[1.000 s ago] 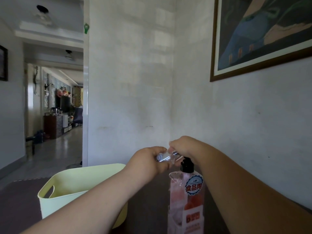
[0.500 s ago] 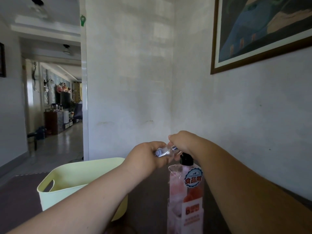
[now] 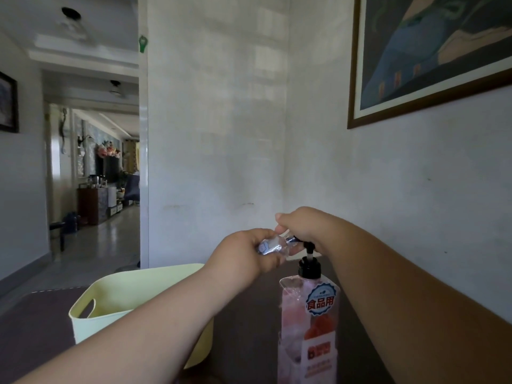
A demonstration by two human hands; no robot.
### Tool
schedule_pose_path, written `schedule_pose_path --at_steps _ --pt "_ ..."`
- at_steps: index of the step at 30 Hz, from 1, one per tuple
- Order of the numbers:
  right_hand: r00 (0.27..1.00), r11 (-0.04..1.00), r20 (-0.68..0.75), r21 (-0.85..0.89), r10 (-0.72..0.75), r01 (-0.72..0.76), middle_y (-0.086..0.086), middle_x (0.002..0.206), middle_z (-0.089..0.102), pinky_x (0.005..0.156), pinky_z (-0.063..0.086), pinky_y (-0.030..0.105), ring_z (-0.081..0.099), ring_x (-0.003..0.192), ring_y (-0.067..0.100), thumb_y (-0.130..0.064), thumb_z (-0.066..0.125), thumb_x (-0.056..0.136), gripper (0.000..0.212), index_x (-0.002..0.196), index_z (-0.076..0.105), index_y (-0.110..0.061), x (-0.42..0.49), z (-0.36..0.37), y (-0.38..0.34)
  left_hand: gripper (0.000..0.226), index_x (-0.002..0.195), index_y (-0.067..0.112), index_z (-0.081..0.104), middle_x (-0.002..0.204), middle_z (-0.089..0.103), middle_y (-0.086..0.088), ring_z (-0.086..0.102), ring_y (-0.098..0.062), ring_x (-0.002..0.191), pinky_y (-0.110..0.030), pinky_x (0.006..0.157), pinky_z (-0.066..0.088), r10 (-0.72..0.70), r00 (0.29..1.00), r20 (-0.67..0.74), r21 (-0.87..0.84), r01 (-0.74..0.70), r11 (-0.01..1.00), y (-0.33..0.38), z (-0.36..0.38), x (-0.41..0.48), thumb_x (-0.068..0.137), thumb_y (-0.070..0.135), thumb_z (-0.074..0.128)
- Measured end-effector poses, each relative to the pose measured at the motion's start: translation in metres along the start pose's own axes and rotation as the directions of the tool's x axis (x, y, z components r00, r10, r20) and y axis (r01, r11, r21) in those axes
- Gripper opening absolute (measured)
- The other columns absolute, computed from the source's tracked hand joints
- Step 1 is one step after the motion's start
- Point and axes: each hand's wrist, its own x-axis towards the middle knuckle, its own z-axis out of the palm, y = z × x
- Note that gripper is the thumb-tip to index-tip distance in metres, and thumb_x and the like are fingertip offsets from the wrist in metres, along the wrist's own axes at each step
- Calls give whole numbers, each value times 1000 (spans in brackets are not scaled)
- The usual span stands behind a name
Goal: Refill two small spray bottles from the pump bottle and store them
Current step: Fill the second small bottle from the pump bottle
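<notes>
White walls meet in a corner ahead of me, with a framed painting (image 3: pixel 432 54) high on the right wall and a hallway opening off to the left. Below, a dark tabletop (image 3: pixel 249 322) carries a pale yellow basket (image 3: pixel 116 297) on the left and the pump bottle (image 3: pixel 307 322) near the bottom edge, upright, pinkish with a blue-rimmed label and a black collar. My left hand (image 3: pixel 243 253) is curled around a small clear spray bottle (image 3: pixel 273 245), holding it tilted nearly sideways with its open end pointing right, up against the black nozzle of the pump. My right hand (image 3: pixel 302 225) sits folded over the pump head, thumb forward, palm covering the top; the pump stem shows raised above the collar. Both forearms reach in from the lower corners, over the table.
</notes>
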Motion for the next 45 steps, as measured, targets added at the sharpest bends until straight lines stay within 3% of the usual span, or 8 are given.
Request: schedule_pose_path --at_steps 7,12,17,20,24,35,43,45 --pt "1000 996 15 -86 13 -12 11 82 71 58 42 24 62 64 22 -38 33 100 44 110 63 -7 -2 2 4 26 106 24 66 89 68 -2 52 -13 71 -22 68 41 11 1000 10 -6 -10 1000 1 1 -2 81 28 68" --pt "1000 987 12 -159 -10 11 17 110 69 93 50 41 66 98 32 -23 35 99 37 110 63 -1 1 9 15 22 103 23 67 90 68 -4 54 -18 75 -25 71 43 -17 999 38 9 17 1000 -4 9 -6 81 25 66" --pt "1000 995 -1 -96 4 -4 18 118 66 100 48 42 63 103 32 -17 33 100 36 116 61 1 2 13 14 20 101 26 66 89 69 -3 51 -12 70 -22 68 41 -5 1000 24 14 5 1000 -7 10 -6 81 29 67" --pt "1000 1000 -29 -3 -13 13 21 117 66 89 55 36 63 84 27 -20 39 100 36 121 59 2 2 13 13 21 101 26 67 90 70 -2 54 -13 72 -22 68 43 8 1000 21 24 -9 1000 -7 9 -7 80 30 67" --pt "1000 1000 -22 9 21 -21 7 83 67 92 50 38 67 77 25 -35 36 100 42 111 63 -4 -1 8 9 22 101 28 66 91 71 -1 59 -12 77 -21 72 46 4 1000 -1 -1 -4 1000 -5 6 -5 79 30 68" --pt "1000 997 18 -74 12 -11 13 85 73 77 49 33 62 67 24 -42 36 98 45 104 65 -8 7 3 11 24 103 30 67 84 66 7 55 -9 70 -19 66 42 30 1000 7 -33 -30 999 -2 3 -3 79 28 69" --pt "999 990 -21 -135 -30 27 23 124 61 84 56 38 63 84 28 -18 38 100 36 124 56 2 10 13 16 22 102 24 67 95 70 -6 56 -15 77 -25 72 45 13 1000 21 23 -13 1000 -8 10 -7 80 28 67" --pt "999 990 -24 -134 -44 40 23 124 61 66 56 30 59 70 22 -18 39 100 36 124 56 2 9 12 15 21 100 22 67 94 70 -8 53 -15 74 -24 69 42 14 1000 17 23 -15 1000 -7 10 -7 81 30 66"
